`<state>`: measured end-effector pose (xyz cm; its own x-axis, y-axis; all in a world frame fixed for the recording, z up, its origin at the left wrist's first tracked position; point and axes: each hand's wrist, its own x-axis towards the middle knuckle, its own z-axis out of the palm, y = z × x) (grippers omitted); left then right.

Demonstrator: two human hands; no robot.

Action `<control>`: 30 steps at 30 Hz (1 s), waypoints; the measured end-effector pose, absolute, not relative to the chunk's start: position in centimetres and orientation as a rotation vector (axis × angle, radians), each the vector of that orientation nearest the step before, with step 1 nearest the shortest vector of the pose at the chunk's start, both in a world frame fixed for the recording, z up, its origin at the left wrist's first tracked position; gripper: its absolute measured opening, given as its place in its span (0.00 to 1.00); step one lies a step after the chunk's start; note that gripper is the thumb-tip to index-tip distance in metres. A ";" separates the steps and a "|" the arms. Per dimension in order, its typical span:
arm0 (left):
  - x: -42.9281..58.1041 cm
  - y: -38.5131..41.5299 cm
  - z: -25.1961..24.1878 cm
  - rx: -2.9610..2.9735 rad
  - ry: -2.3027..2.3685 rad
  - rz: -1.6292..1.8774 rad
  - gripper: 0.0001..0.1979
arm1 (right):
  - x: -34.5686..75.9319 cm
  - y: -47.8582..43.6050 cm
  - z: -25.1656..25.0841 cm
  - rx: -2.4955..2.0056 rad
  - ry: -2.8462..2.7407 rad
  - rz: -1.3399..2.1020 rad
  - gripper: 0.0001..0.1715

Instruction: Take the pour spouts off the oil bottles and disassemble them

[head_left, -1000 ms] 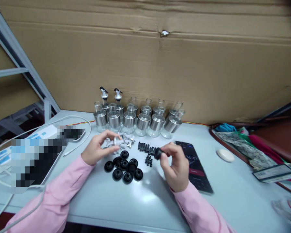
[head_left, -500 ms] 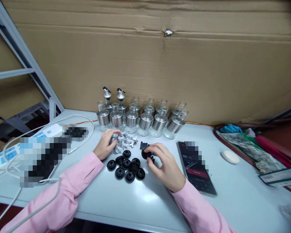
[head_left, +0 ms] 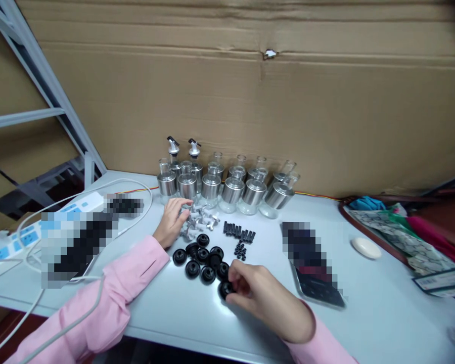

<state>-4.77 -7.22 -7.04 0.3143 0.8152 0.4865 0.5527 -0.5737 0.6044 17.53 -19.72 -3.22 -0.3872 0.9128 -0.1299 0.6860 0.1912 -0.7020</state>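
Observation:
My right hand pinches a black round stopper at the near right edge of a heap of similar black stoppers. My left hand rests beside the pile of silver pourer spouts, its thumb and fingers apart. Some of those spouts are partly hidden behind the hand. Right of the pile lie several short black tubes in a row. Small black rings sit just in front of them.
Glass bottles with metal sleeves stand in rows along the cardboard wall; two at the back left carry pourers. A phone and a white oval object lie to the right. A power strip and cables are at left.
My right hand has moved nearer to me with the black stopper, uncovering the tubes and rings. My left hand stays by the spouts. The whole view has shifted slightly.

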 end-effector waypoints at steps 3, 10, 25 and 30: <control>-4.8 -7.2 -7.2 2.243 1.246 1.156 0.17 | 16.7 -20.0 -3.6 -1.522 -2.115 0.943 0.14; -4.8 -7.5 -6.9 2.207 1.237 1.304 0.17 | 16.6 -20.2 -3.1 -1.433 -2.188 0.766 0.14; -5.1 -7.4 -6.7 2.238 1.273 1.639 0.11 | 14.1 -7.1 6.4 -1.445 -2.007 -0.031 0.10; -5.2 -7.6 -6.8 2.373 1.218 1.629 0.11 | 10.8 -0.1 8.5 -1.801 -2.057 -0.155 0.26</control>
<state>-5.15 -7.57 -6.77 0.1530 0.6000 0.7852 0.5837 -0.6960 0.4181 10.80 -0.06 8.46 -0.0894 0.9262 0.3663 0.9707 0.1635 -0.1764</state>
